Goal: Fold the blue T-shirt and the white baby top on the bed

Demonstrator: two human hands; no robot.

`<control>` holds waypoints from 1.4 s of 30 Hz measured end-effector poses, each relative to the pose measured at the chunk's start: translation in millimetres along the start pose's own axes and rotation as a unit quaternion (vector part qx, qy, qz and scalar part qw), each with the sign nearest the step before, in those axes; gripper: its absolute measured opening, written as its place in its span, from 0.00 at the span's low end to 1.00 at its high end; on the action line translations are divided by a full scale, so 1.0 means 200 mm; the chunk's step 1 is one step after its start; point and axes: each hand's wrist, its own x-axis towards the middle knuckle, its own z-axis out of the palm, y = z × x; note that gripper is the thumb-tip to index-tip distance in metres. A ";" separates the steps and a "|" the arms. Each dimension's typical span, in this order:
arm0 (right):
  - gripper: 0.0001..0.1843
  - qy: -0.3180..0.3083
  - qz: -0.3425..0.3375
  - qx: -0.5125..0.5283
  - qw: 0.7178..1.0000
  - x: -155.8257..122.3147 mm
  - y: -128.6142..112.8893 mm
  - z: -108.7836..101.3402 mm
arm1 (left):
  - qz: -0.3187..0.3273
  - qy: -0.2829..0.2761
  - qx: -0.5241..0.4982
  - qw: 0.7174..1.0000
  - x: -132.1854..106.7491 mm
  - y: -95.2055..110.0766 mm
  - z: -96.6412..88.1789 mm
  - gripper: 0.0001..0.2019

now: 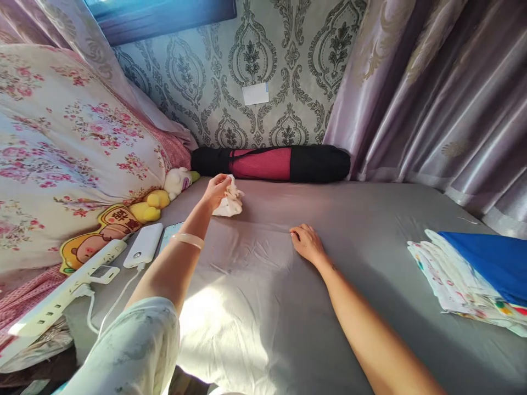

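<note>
1. Between 11 and 12 o'clock ahead on the grey sheet (362, 211), the crumpled white cloth (228, 207) sits in the left hand (216, 192), whose fingers pinch its upper part.
2. From those fingers it droops toward 4 o'clock, too bunched to show a clear long axis.
3. The right hand (308, 242) is farther off, the cloth at its 10 o'clock; its fingers are bent, but I cannot tell how tightly.
4. Near its 3 o'clock, well apart, lies a folded stack (453, 285).

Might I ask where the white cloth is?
The cloth is left of centre in the head view, in the left hand's grip, near the long roll.
</note>
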 end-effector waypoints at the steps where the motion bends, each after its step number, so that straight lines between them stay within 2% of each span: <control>1: 0.15 0.003 -0.001 0.015 1.000 0.00 0.00 0.00 | -0.003 -0.016 -0.019 1.000 -0.02 0.00 0.05 0.19; 5: 0.14 0.037 -0.007 0.112 0.993 0.02 0.00 -0.02 | -0.019 -0.084 -0.078 0.993 -0.10 0.04 0.26 0.17; 8: 0.14 0.093 -0.025 0.186 0.978 0.04 -0.01 -0.06 | -0.020 -0.150 -0.094 0.984 -0.18 0.09 0.38 0.16; 13: 0.20 0.179 -0.088 0.235 0.951 0.05 -0.07 -0.14 | -0.018 -0.273 -0.113 0.955 -0.30 0.22 0.53 0.13; 16: 0.15 0.200 -0.094 0.247 0.943 0.06 -0.07 -0.18 | -0.014 -0.318 -0.096 0.943 -0.35 0.30 0.59 0.11; 18: 0.13 0.205 -0.093 0.263 0.938 0.07 -0.06 -0.22 | -0.002 -0.324 -0.073 0.943 -0.35 0.35 0.61 0.10; 20: 0.13 0.211 -0.095 0.279 0.932 0.08 -0.04 -0.29 | 0.018 -0.306 -0.041 0.951 -0.34 0.38 0.61 0.09; 23: 0.14 0.223 -0.073 0.300 0.925 0.05 -0.03 -0.45 | 0.058 -0.258 0.020 0.964 -0.30 0.40 0.59 0.09; 26: 0.15 0.227 -0.022 0.317 0.921 -0.02 -0.05 -0.63 | 0.078 -0.250 0.058 0.963 -0.30 0.42 0.57 0.13; 30: 0.13 0.212 0.069 0.350 0.910 -0.09 -0.04 -0.76 | 0.089 -0.315 0.093 0.941 -0.34 0.35 0.57 0.18; 34: 0.15 0.162 0.089 0.349 0.919 -0.10 0.04 -0.76 | 0.074 -0.358 0.154 0.918 -0.36 0.17 0.61 0.20; 36: 0.17 0.151 0.077 0.339 0.925 -0.09 0.08 -0.75 | 0.061 -0.348 0.201 0.914 -0.37 0.08 0.64 0.16; 38: 0.18 0.139 0.066 0.330 0.932 -0.09 0.11 -0.75 | 0.083 -0.321 0.262 0.906 -0.38 0.01 0.67 0.11; 40: 0.18 0.124 0.059 0.320 0.937 -0.09 0.12 -0.76 | 0.130 -0.282 0.310 0.898 -0.40 -0.02 0.71 0.09; 42: 0.17 0.120 0.049 0.312 0.941 -0.10 0.12 -0.77 | 0.171 -0.263 0.324 0.892 -0.42 -0.01 0.75 0.13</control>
